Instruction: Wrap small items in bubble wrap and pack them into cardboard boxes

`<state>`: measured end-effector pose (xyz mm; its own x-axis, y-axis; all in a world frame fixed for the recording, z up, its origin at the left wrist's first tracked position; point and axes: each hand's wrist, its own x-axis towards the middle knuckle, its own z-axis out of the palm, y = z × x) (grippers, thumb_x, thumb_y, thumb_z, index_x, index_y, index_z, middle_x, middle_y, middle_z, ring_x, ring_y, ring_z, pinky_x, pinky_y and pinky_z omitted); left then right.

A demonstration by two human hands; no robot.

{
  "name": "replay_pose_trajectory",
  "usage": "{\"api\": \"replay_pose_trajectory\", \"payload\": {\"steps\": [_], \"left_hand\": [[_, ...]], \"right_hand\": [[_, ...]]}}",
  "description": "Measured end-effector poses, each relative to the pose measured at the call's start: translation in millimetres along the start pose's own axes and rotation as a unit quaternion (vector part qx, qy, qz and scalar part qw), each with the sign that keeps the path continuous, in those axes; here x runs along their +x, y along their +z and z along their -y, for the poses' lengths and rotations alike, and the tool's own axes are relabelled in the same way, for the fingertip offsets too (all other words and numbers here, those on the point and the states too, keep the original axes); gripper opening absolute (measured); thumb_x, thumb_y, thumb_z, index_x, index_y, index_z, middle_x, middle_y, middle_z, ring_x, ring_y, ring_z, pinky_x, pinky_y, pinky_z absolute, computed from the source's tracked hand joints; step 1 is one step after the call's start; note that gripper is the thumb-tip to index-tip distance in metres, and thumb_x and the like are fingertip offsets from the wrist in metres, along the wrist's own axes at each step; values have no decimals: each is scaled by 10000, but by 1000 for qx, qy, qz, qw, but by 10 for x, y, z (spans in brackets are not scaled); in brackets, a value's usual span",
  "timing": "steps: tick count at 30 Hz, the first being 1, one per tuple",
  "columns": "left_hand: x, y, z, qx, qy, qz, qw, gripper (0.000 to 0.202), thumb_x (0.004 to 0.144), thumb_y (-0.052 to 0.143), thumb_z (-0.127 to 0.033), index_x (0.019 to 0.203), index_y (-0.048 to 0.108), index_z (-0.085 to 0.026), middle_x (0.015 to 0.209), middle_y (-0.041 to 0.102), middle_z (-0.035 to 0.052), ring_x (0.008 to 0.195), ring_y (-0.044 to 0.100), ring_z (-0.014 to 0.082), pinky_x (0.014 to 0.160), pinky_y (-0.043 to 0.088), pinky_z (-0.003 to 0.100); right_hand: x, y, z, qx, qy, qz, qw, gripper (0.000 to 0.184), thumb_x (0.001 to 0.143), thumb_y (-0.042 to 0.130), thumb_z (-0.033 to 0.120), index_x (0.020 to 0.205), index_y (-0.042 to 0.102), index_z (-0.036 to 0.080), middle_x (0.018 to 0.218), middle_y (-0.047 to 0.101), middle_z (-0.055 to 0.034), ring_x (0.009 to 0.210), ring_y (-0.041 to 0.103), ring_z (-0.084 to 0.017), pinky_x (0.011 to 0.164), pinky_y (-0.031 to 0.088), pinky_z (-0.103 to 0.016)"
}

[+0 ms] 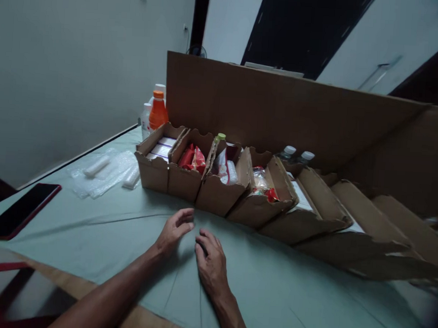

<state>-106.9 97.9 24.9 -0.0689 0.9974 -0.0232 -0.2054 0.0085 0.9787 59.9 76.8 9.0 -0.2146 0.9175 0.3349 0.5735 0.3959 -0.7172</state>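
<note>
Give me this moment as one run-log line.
left hand: empty | right hand: empty | boxes: row beyond hands | phone: left of hands

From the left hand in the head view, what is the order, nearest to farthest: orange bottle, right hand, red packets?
1. Right hand: just beside the left hand, to its right.
2. Red packets: ahead, inside the second box from the left.
3. Orange bottle: farthest, behind the leftmost box.
</note>
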Motion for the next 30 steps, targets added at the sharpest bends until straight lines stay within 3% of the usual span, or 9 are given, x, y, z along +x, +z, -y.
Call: {"api": "replay_pose_trajectory", "payload": {"steps": [5, 9, 13, 15, 17, 20, 24, 27, 30], "left_hand": [[10, 29, -69, 70, 16, -41, 997, 382, 705, 691, -326, 1037, 702, -139, 1036, 744, 127, 1005, 679, 273, 933, 516, 423], [-152, -45, -199, 124, 39, -58, 990, 305, 715, 677, -288, 989, 732, -164, 973, 743, 90, 910, 670, 238, 862, 524, 375], [-335, -236, -441, 178, 64, -61, 980, 252, 726, 677, -269, 960, 750, -208, 1020, 732, 68, 899, 647, 238, 811, 532, 359], [-323, -330, -639, 231, 131, -73, 961, 220, 740, 664, -244, 941, 753, -227, 1072, 719, 76, 982, 640, 265, 875, 532, 398], [-212, -395, -879, 304, 242, -90, 917, 224, 756, 650, -207, 953, 750, -240, 1139, 700, 89, 1114, 613, 289, 1008, 486, 454], [104, -431, -1233, 446, 364, -97, 812, 343, 784, 619, -154, 1102, 714, -240, 1313, 630, 99, 1341, 482, 306, 1153, 359, 512], [588, -415, -1495, 629, 367, -46, 684, 369, 786, 627, -128, 1135, 713, -212, 1474, 515, 127, 1465, 331, 356, 1158, 332, 575], [799, -417, -1536, 681, 344, -1, 646, 194, 823, 614, -149, 922, 772, -205, 1457, 539, 124, 1468, 329, 374, 1140, 354, 588], [745, -450, -1531, 682, 359, 16, 637, 191, 852, 588, -163, 855, 777, -195, 1469, 535, 115, 1476, 316, 370, 1157, 330, 594]], "right_hand": [[4, 55, -87, -11, -25, -6, 1000, 252, 896, 517, 251, 956, 760, 224, 1163, 726, -102, 1112, 653, -265, 1008, 503, -466], [34, 40, -94, -9, -36, -3, 999, 270, 904, 500, 262, 951, 761, 213, 1160, 726, -107, 1110, 650, -267, 1010, 497, -465], [37, 48, -93, 1, -35, -2, 999, 268, 896, 497, 257, 931, 757, 201, 1152, 723, -117, 1101, 650, -266, 1005, 493, -460], [38, 56, -97, 6, -35, -1, 999, 263, 893, 501, 256, 920, 757, 199, 1142, 725, -120, 1091, 653, -267, 1006, 488, -463], [36, 60, -98, 11, -34, -2, 999, 256, 890, 504, 254, 910, 755, 204, 1139, 725, -119, 1086, 655, -265, 1004, 486, -461], [27, 62, -94, 19, -34, -10, 999, 242, 881, 509, 244, 887, 750, 213, 1126, 729, -109, 1074, 659, -258, 992, 490, -442], [26, 69, -95, 37, -33, -25, 998, 229, 875, 514, 236, 867, 743, 223, 1101, 735, -90, 1051, 659, -248, 974, 493, -413], [40, 78, -99, 57, -29, -34, 997, 227, 872, 512, 240, 839, 736, 229, 1078, 737, -85, 1035, 658, -247, 959, 494, -401], [49, 84, -90, 83, -19, -40, 996, 217, 858, 516, 239, 812, 728, 233, 1046, 741, -82, 1013, 660, -245, 950, 490, -394]]}}
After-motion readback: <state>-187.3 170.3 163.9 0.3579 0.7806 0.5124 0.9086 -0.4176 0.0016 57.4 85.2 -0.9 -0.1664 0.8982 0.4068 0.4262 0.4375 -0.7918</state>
